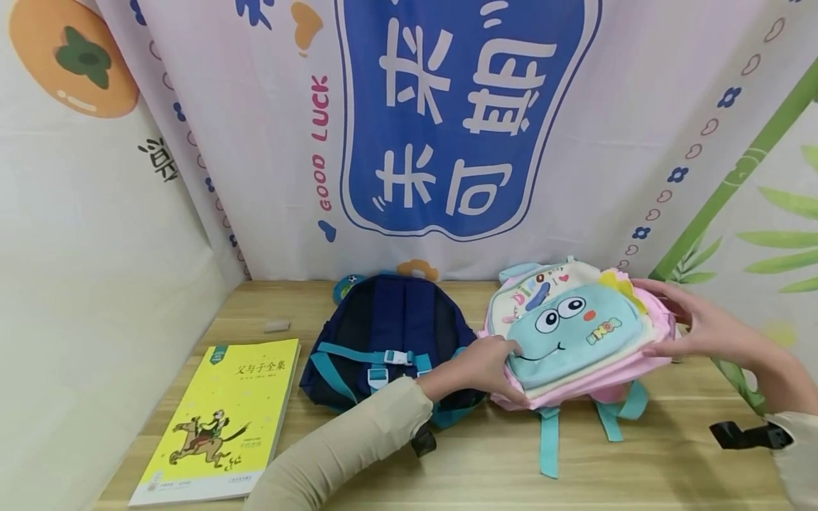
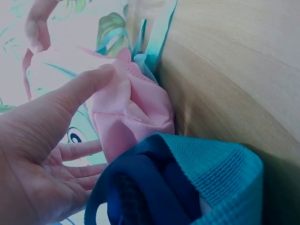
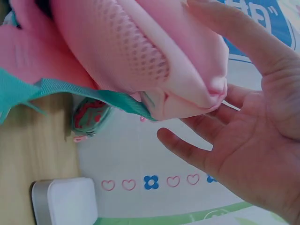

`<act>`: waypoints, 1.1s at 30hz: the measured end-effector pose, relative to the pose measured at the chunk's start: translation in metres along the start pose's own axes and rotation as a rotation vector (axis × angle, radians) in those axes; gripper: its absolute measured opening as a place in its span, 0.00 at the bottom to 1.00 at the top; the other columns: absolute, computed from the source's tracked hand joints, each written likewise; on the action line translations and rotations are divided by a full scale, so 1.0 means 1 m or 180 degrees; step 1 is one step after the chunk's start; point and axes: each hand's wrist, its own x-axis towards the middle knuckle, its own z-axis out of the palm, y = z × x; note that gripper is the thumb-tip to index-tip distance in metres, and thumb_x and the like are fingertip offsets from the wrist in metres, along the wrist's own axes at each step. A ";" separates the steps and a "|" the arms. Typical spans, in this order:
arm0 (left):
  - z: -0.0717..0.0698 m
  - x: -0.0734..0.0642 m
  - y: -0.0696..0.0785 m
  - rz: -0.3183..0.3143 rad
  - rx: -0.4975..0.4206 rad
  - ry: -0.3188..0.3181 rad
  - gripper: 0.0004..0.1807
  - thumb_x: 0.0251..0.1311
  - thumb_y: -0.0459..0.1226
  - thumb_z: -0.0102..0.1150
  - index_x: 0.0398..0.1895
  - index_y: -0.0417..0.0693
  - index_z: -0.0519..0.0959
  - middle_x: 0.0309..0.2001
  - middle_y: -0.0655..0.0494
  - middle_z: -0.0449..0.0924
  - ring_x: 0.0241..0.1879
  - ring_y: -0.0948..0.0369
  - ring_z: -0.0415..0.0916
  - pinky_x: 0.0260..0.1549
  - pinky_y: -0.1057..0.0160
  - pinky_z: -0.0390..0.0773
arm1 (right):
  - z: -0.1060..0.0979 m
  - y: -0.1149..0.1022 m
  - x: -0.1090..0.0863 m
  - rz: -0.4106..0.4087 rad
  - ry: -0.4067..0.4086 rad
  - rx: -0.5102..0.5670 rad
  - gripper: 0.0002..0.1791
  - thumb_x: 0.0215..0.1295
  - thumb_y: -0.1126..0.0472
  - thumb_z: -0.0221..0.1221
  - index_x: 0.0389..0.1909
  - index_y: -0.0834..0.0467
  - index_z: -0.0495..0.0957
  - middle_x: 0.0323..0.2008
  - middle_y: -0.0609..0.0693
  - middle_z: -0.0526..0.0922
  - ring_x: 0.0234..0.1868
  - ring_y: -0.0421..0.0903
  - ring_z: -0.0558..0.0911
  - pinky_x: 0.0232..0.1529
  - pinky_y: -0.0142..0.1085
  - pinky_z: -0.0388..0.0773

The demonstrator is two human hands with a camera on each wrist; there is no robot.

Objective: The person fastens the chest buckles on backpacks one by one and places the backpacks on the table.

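Observation:
A small pink backpack (image 1: 575, 333) with a light-blue cartoon-face front pocket is tilted at the right of the table, teal straps hanging from its underside. My left hand (image 1: 482, 365) grips its lower left corner; in the left wrist view, the thumb (image 2: 89, 86) presses the pink side and the fingers lie against the front. With my right hand (image 1: 699, 323) I hold the opposite side, the thumb and fingers around a pink corner in the right wrist view. Beside my left forearm lies a navy backpack (image 1: 405, 312), its back panel and teal straps facing up.
A yellow book (image 1: 224, 419) lies at the table's left, with a small grey block (image 1: 277, 326) behind it. In the right wrist view, a green-and-red pouch (image 3: 89, 115) and a white box (image 3: 72, 201) stand near the backdrop. A printed curtain (image 1: 275, 142) borders the table's back.

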 end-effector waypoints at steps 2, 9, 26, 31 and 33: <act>0.001 0.001 0.001 0.0011 -0.0009 0.0010 0.45 0.42 0.59 0.81 0.62 0.45 0.79 0.51 0.56 0.83 0.40 0.69 0.72 0.40 0.77 0.72 | -0.001 -0.003 0.001 -0.0033 0.0067 0.0032 0.57 0.47 0.73 0.74 0.79 0.56 0.56 0.63 0.30 0.69 0.56 0.24 0.73 0.48 0.20 0.73; 0.005 0.006 0.001 0.0146 -0.0099 0.0085 0.44 0.43 0.58 0.80 0.61 0.45 0.78 0.52 0.57 0.84 0.43 0.69 0.76 0.42 0.77 0.73 | -0.006 -0.019 0.006 -0.0247 0.0252 0.0169 0.60 0.44 0.78 0.73 0.79 0.55 0.57 0.68 0.34 0.67 0.60 0.26 0.72 0.53 0.14 0.68; 0.019 0.019 0.011 0.0073 -0.0675 0.0192 0.44 0.47 0.54 0.80 0.65 0.45 0.74 0.55 0.56 0.82 0.45 0.69 0.74 0.45 0.78 0.73 | -0.019 -0.046 0.030 -0.0038 0.0442 0.0047 0.57 0.46 0.73 0.76 0.78 0.49 0.61 0.65 0.31 0.70 0.56 0.28 0.75 0.48 0.16 0.74; 0.024 0.020 0.015 0.0058 -0.0774 0.0322 0.43 0.47 0.54 0.80 0.65 0.47 0.74 0.56 0.56 0.82 0.47 0.69 0.76 0.47 0.77 0.73 | -0.022 -0.057 0.039 0.0098 0.0435 -0.0116 0.56 0.46 0.68 0.78 0.77 0.44 0.63 0.63 0.28 0.70 0.57 0.24 0.73 0.49 0.14 0.70; 0.028 0.022 0.017 0.0071 -0.0831 0.0361 0.43 0.47 0.54 0.80 0.65 0.47 0.74 0.56 0.57 0.82 0.47 0.69 0.76 0.47 0.77 0.73 | -0.022 -0.061 0.042 0.0141 0.0419 -0.0189 0.56 0.46 0.66 0.79 0.77 0.42 0.63 0.63 0.28 0.70 0.57 0.23 0.72 0.49 0.13 0.69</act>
